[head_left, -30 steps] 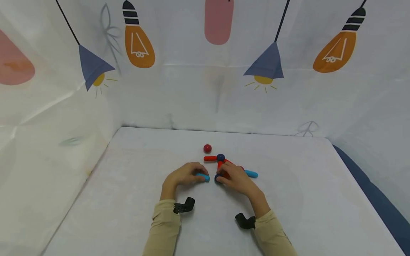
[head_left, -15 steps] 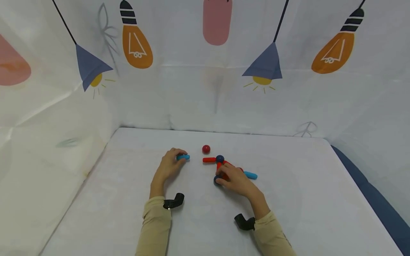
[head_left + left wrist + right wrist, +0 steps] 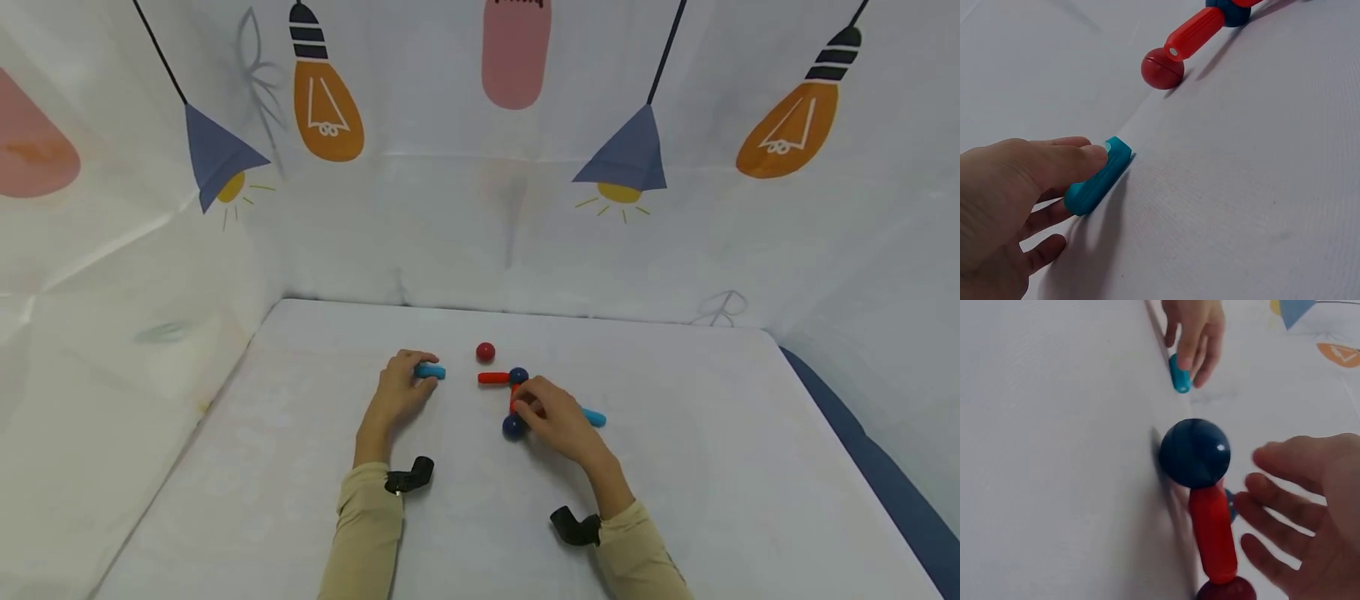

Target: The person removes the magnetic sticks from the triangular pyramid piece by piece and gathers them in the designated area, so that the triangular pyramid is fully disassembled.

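So the left hand (image 3: 399, 387) had a light blue stick (image 3: 431, 372) pinched between thumb and fingers, over on the left part of the white table (image 3: 675, 467), one end poking out toward the middle. Couldn't really tell if the stick was touching the tabletop. The right hand (image 3: 558, 417) wasn't gripping anything: its fingers were loosely bent and spread, right beside the built piece, and the right wrist view showed a gap between the thumb and the near dark blue ball (image 3: 513, 427). That ball was joined by an upright-running red stick (image 3: 513, 398) to the far dark blue ball (image 3: 518, 376), which had a red side stick (image 3: 492, 378) pointing left. Another red rod (image 3: 1213, 534) ran from the near ball to a dark red ball (image 3: 1227, 590) at the bottom edge of the right wrist view. A second light blue stick (image 3: 595, 417) poked out right, past the right hand, its inner end hidden. One loose red ball (image 3: 485, 352) sat by itself just behind the side stick, and black mounts (image 3: 410, 475) were strapped on both wrists.
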The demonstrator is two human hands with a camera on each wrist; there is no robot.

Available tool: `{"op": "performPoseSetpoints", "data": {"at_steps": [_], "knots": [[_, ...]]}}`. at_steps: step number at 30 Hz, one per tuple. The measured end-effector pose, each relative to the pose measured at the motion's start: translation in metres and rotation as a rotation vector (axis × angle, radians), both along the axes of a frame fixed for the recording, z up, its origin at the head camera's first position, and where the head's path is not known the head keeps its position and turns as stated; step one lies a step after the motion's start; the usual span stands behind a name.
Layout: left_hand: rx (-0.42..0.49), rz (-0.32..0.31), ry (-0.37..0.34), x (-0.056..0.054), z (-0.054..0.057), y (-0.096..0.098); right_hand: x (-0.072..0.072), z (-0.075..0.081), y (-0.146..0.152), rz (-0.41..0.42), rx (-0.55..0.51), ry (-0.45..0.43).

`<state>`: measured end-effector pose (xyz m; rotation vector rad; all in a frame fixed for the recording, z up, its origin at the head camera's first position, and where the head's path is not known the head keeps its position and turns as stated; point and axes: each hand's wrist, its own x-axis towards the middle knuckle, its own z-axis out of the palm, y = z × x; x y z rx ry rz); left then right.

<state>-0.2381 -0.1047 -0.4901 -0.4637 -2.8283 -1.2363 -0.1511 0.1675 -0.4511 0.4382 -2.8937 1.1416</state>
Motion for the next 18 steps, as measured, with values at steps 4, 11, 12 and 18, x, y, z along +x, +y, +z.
{"op": "performPoseSetpoints", "data": {"at_steps": [4,11,12,18], "knots": [[0.044,0.003,0.042,0.002,0.005,0.002,-0.003,-0.005,0.002,-0.089,-0.01,0.066],[0.118,-0.069,0.142,0.004,0.017,0.027,-0.007,-0.016,0.006,-0.172,0.004,0.037],[0.11,-0.092,0.124,0.005,0.018,0.033,-0.008,-0.017,0.007,-0.174,0.004,0.039],[-0.027,-0.285,0.071,0.013,0.014,0.07,-0.011,-0.025,0.009,-0.152,-0.007,0.057]]}}
